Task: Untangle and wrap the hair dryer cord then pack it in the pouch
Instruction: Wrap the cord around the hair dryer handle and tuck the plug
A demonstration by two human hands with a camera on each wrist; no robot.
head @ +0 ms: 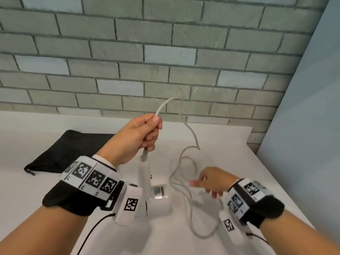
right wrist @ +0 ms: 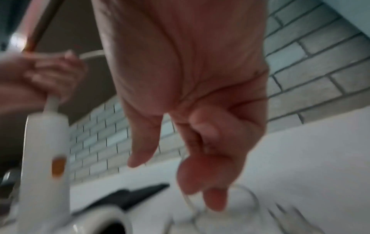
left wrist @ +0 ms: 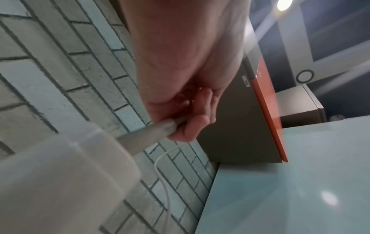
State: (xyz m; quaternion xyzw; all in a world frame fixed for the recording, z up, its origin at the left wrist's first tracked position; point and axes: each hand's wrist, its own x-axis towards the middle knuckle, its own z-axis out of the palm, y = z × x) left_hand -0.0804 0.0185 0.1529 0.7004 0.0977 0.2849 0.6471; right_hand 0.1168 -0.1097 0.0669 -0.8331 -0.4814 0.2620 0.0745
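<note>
The white hair dryer (head: 147, 181) stands on the white table (head: 248, 172) with its handle up and its barrel (head: 160, 197) on the surface. My left hand (head: 151, 133) grips the grey cord (head: 165, 104) just above the handle's end; the left wrist view shows the fingers (left wrist: 188, 126) wrapped round the cord's stiff sleeve (left wrist: 148, 134). From there the cord arcs up and falls into loose loops (head: 184, 172) on the table. My right hand (head: 204, 184) hovers over those loops, fingers (right wrist: 200, 178) loosely curled, holding nothing I can make out. The black pouch (head: 73, 150) lies flat at the back left.
A grey brick wall (head: 165, 52) runs behind the table. A pale blue panel (head: 303, 107) closes off the right side. Thin black cables (head: 92, 234) hang from my wrist cameras near the front edge.
</note>
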